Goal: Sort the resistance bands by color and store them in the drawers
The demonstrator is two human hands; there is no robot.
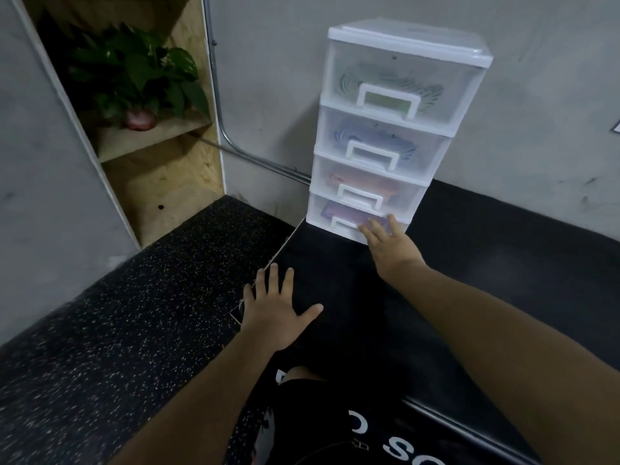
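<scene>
Entry, nearest first, all placed by the drawer unit point(402, 38). Left hand point(275, 313): lying in front of the unit, well apart from it, fingers spread and flat, holding nothing, pressing on the edge of the black mat point(503, 246) as a brace. Right hand point(389, 245): reaching to the foot of the unit, fingers straight and ungripped, touching the front of the bottom drawer point(318, 213) beside its handle. Step judged in hand: seating that last drawer. It is best done by pushing squarely near the handle's middle so the drawer is running straight and the light unit is not skidding toward the wall, with no band caught at the lip. Whether the drawer is fully flush cannot be told. Purple bands point(339, 213): lying inside that drawer, just behind the right fingertips. Orange bands point(365, 186), blue bands point(369, 139), green bands point(385, 82): showing through the three drawers above, each by colour. Plant point(134, 72): sitting on a wooden shelf point(161, 135), far left of the unit.
</scene>
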